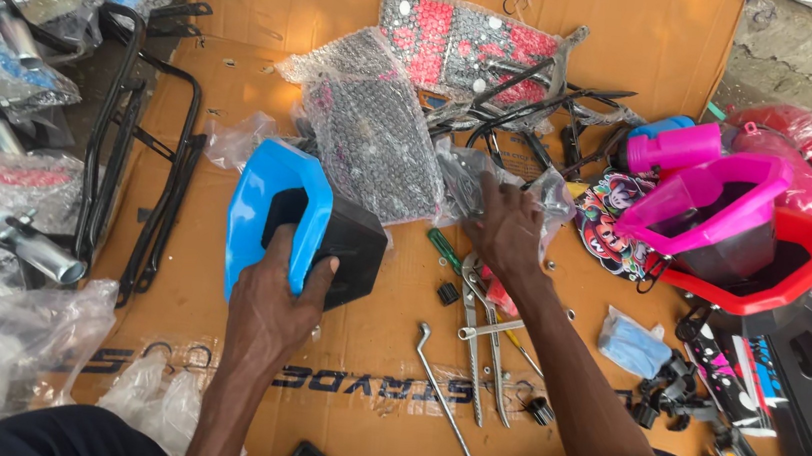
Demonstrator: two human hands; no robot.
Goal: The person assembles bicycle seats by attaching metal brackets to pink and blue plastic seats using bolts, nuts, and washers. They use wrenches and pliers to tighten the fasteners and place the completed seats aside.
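We are gripping the blue-and-black basket (300,227) by its rim with our left hand (269,309), over the cardboard (219,289). It is looking light, stiff and smooth. Our right hand (506,234) is pressing open-fingered on a plastic bag (476,180), grasping nothing that we can see.

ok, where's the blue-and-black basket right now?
Head view, left of centre: the blue-and-black basket is gripped in the left hand over the cardboard, beside the bubble-wrapped parts.
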